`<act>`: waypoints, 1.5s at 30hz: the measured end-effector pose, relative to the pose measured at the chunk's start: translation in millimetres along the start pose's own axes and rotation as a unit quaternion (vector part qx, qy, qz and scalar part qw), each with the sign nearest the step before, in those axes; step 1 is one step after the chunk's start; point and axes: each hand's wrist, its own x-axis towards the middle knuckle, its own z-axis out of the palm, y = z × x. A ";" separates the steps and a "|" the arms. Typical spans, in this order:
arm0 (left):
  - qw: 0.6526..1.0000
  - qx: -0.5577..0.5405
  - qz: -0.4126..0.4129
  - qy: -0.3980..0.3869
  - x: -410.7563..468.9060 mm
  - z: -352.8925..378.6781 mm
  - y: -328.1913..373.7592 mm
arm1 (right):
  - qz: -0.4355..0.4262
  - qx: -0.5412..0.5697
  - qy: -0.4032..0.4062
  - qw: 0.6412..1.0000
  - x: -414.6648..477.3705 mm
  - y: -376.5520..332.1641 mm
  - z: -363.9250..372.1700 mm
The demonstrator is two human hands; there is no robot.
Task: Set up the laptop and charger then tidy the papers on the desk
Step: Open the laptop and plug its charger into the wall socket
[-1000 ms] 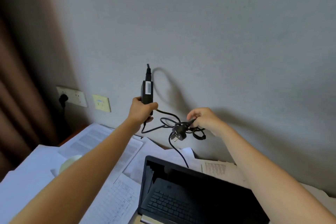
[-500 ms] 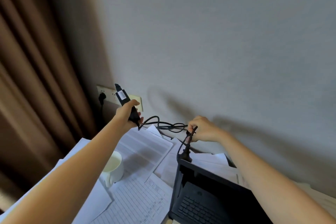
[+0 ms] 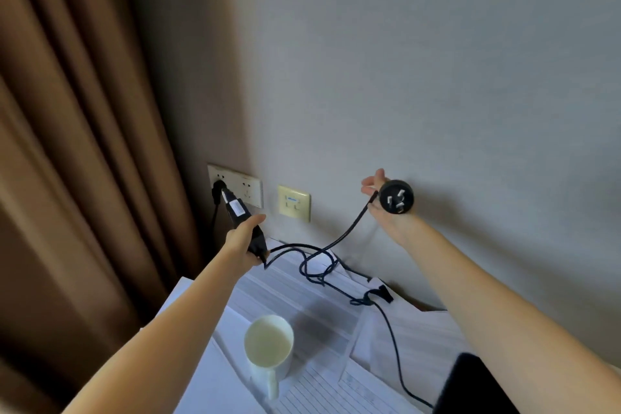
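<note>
My left hand (image 3: 243, 239) grips the black charger brick (image 3: 242, 223), held slanted in front of the white wall socket (image 3: 248, 190). My right hand (image 3: 386, 208) holds the round black three-pin plug (image 3: 396, 201) up against the wall, prongs facing me. The black cable (image 3: 319, 265) loops between both hands and trails down over the white papers (image 3: 302, 299) on the desk. Only a dark corner of the laptop (image 3: 470, 386) shows at the bottom right.
A white mug (image 3: 268, 349) stands on the papers near the middle bottom. A yellowish wall plate (image 3: 294, 203) sits right of the socket, which has another black plug (image 3: 217, 185) in its left outlet. A brown curtain (image 3: 84, 161) hangs at the left.
The view has swung left and closer to the wall. My right hand has risen with the plug, now turned prongs outward. My left hand has carried the brick toward the socket.
</note>
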 end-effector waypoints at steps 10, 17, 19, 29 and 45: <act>0.988 0.137 -0.045 -0.063 63.4 -41.3 -25.7 | 0.074 0.135 -0.123 0.980 17.8 15.6 83.4; 0.974 0.207 -0.080 -0.052 92.2 -55.5 -58.4 | 0.135 0.162 -0.110 0.971 36.4 45.6 90.0; 0.964 0.246 -0.079 -0.067 96.2 -53.6 -59.7 | 0.128 0.161 -0.129 0.970 37.4 53.0 89.0; 0.777 0.610 0.038 -0.154 88.4 -46.4 -93.1 | 0.116 -0.125 -0.195 0.966 25.0 74.1 82.9; 0.806 0.525 0.167 -0.218 92.3 -25.7 -66.8 | -0.037 -0.246 0.028 0.968 18.4 76.4 34.9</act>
